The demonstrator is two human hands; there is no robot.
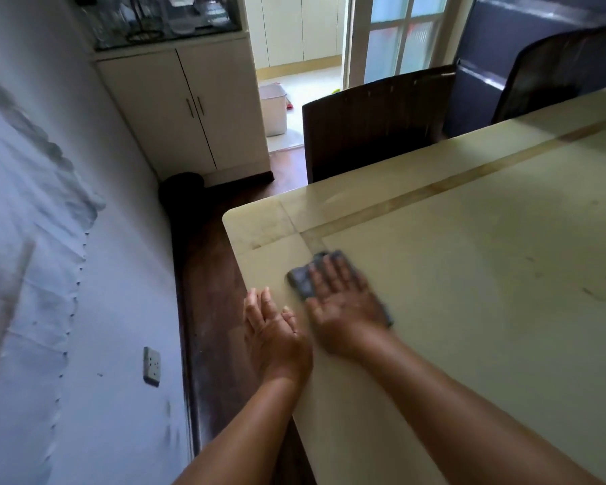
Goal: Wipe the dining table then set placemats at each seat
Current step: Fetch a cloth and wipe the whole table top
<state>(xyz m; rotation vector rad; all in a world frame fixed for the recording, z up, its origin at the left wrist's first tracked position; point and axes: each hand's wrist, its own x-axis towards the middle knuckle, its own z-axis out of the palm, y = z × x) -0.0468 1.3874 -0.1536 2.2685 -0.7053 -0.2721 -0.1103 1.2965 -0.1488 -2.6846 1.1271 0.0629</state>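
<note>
- While both forearms reach in from six o'clock, the right hand (343,302) lies flat, fingers straight and slightly spread, pressing a grey cloth (303,280) onto the dining table (469,274).
- That cloth sits near the table's ten o'clock corner, just inside the brown inlay stripe (434,185); its long axis looks to run from five o'clock to eleven o'clock, far end pointing at the corner, though the hand hides most of it and motion blur softens its outline.
- Left hand (273,330) now: fingers straight and close together, holding nothing, hovering at the table's left edge just beside the right hand; whether it touches the edge, I cannot tell.
- Edges: the cloth lies close to the left edge and nearer still to where the inlay stripes cross; cream tabletop stretches wide toward three o'clock, with faint smudges on it.
- Off the left edge, a strip of dark wooden floor (210,309) runs between table and white wall (84,309), which carries a wall socket (152,365) at eight o'clock.
- Farther on, at twelve o'clock, a dark chair (375,124) is pushed up to the far edge; a second chair (557,71) stands at one o'clock.
- Beyond, at eleven o'clock, a cream cabinet (189,110), and an open doorway with a white bin (273,110) on the pale floor past it.
</note>
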